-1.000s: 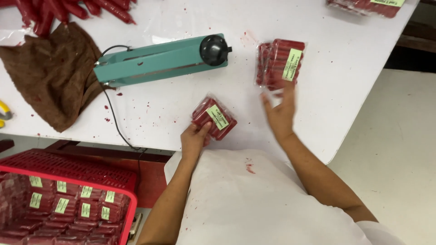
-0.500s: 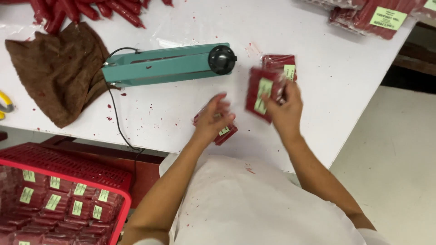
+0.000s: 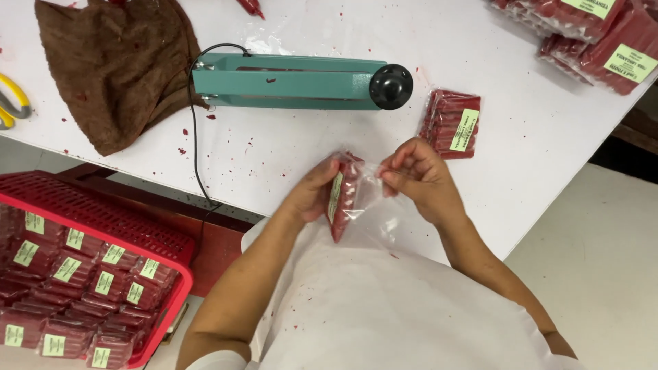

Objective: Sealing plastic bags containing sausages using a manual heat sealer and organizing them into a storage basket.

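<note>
While my left hand clamps the packet by its firm, filled edge above the table rim, my right hand pinches its slack, slippery clear flap; light, soft, likely puncture-prone.

head camera looks steeply down (close) at white table.

Red green-labelled packs: one held, one on table, many in basket

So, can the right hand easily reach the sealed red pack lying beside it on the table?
Probably yes: the sealed pack lies just beyond the right hand with bare table between, though that hand is pinching the clear bag.
</note>
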